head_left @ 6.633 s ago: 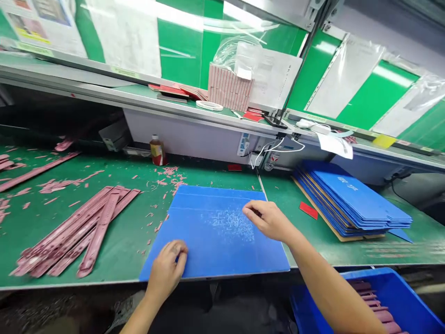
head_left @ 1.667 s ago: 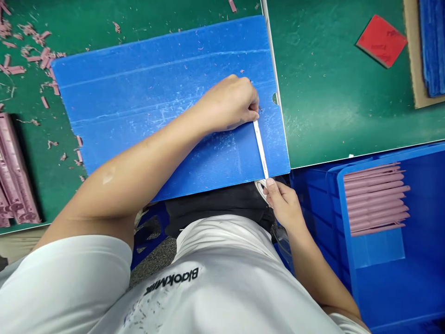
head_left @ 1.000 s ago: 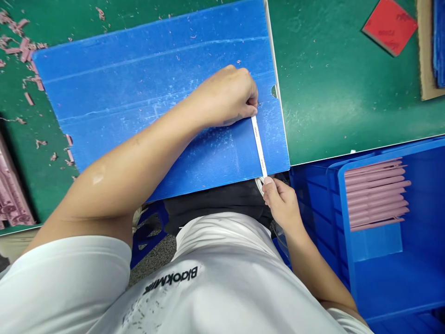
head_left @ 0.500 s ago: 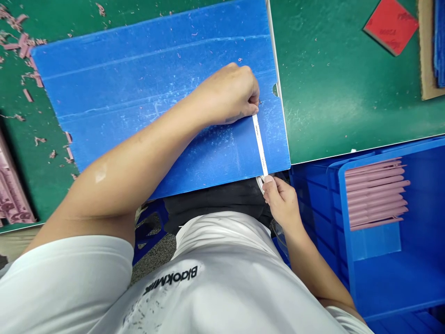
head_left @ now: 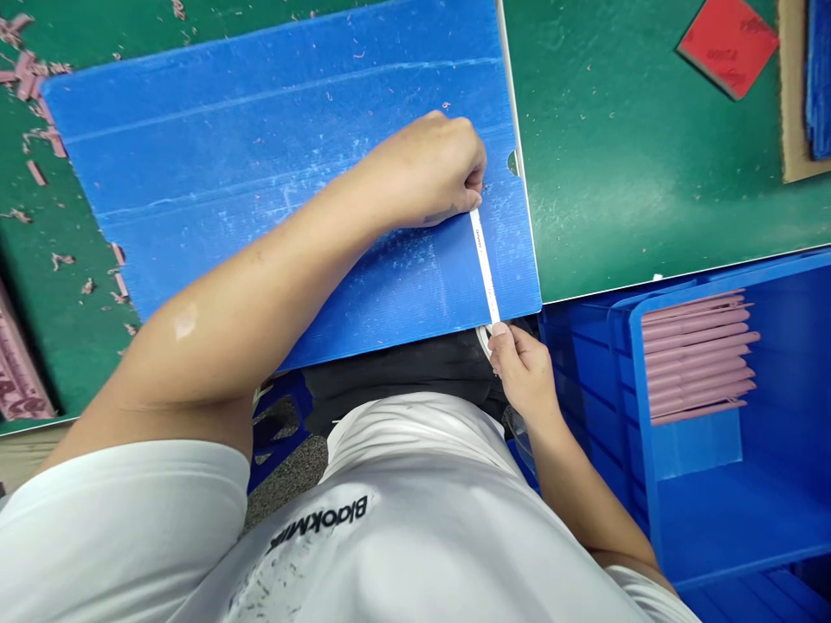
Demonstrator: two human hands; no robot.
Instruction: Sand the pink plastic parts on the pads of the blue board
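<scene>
A narrow white strip (head_left: 483, 264) with small black print runs taut between my two hands, over the right part of a blue corrugated sheet (head_left: 260, 112). My left hand (head_left: 447, 169) reaches across the sheet and pinches the strip's upper end between thumb and curled fingers. Just off the sheet's near edge, my right hand (head_left: 525, 363) grips the lower end, thumb on top. White looped material shows beside the right fingers; I cannot tell whether it belongs to the strip.
Pink scraps (head_left: 29, 78) litter the green table (head_left: 603, 199) at left, near a pink piece in a tray (head_left: 22, 355). A red square block (head_left: 727, 48) lies at upper right. A blue crate (head_left: 714, 536) at lower right holds a stack of pink pieces (head_left: 698, 359).
Both hands keep their hold on the strip and have barely moved. The view has shifted slightly.
</scene>
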